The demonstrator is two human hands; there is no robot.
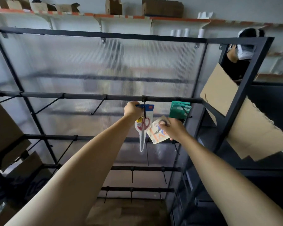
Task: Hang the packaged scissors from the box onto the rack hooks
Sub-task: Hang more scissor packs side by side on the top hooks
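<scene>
A pack of red-handled scissors [143,128] with a blue header card hangs at a black hook [144,108] on the rack's upper bar [82,96]. My left hand [132,110] grips the top of that pack at the hook. To the right and lower, my right hand [173,129] holds a second, white-carded scissors pack [155,132], tilted. Green-carded packs [178,110] hang on the hook further right.
Empty black hooks [98,106] stick out along the upper bar to the left, with more bars and hooks below [131,175]. Cardboard sheets [245,121] lean on the frame at right, boxes [8,132] at left. A person [245,46] stands behind the rack, upper right.
</scene>
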